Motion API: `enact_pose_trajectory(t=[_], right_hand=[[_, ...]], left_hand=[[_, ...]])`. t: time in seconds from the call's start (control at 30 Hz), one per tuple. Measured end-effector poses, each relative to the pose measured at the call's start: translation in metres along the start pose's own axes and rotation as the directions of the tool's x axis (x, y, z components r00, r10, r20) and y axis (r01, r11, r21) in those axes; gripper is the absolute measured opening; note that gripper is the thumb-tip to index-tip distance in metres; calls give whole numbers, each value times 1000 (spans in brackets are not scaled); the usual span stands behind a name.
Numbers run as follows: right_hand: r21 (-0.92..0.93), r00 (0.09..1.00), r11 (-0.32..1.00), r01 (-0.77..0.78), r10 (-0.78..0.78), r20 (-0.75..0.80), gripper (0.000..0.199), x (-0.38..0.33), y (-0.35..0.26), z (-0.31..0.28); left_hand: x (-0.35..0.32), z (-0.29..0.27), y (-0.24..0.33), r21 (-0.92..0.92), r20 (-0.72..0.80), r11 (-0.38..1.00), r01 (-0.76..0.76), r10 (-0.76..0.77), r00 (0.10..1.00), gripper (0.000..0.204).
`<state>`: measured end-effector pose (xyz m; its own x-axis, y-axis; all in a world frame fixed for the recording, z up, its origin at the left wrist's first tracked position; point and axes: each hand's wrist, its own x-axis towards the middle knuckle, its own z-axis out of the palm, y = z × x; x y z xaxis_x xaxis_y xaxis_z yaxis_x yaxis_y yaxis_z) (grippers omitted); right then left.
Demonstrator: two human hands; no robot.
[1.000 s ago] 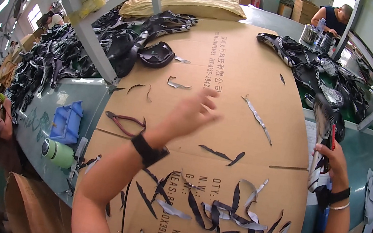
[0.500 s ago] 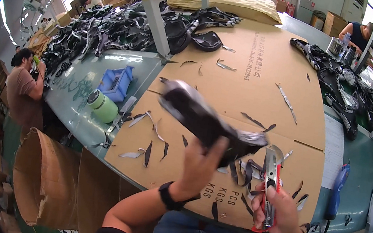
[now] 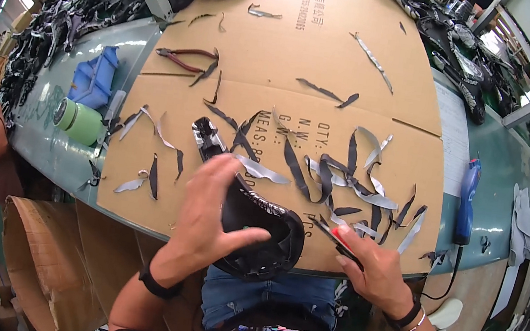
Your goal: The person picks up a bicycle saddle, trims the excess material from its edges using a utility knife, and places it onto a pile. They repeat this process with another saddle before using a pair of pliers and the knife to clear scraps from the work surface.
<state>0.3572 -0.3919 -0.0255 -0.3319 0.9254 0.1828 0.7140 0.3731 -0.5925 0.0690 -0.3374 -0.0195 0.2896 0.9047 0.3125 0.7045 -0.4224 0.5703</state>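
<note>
Seen from above, near the lower centre of the frame, the person's left hand [image 3: 214,216] grips a black shoe upper [image 3: 262,233], fingers wrapped over its top and thumb pressed against its side. The upper sits at the near edge of a flattened sheet of brown cardboard [image 3: 335,53] that covers the workbench. Just to its right, the right hand [image 3: 375,272] is closed around red-handled scissors [image 3: 335,235], whose tip points toward the upper. Black and grey offcut strips [image 3: 358,178] lie scattered over the cardboard above both hands. Red-handled pliers [image 3: 185,56] rest toward the upper left of the cardboard. At the left edge stand a green bottle [image 3: 78,122] and a blue plastic bin [image 3: 94,77]. A blue handheld tool [image 3: 468,201] lies on the green bench at right. Piles of black shoe parts [image 3: 78,4] fill the upper left.
</note>
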Motion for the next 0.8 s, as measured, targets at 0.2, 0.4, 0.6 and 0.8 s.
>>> enact_pose_trajectory(t=[0.2,0.4,0.6,0.8], right_hand=[[-200,955,955,221,-170,244,63,22,-18,-9],[-282,938,935,216,-119,324,68,5,-18,8],[-125,973,991,-53,80,218,78,-38,-31,41],[-113,931,963,-244,266,249,78,-62,-60,42]], left_hand=[[21,13,-3,2,475,971,-240,210,855,72],[19,23,-10,-68,418,975,-213,222,881,67],[9,24,-5,-30,377,991,-128,130,917,66],[-12,19,14,92,300,996,8,-35,953,64]])
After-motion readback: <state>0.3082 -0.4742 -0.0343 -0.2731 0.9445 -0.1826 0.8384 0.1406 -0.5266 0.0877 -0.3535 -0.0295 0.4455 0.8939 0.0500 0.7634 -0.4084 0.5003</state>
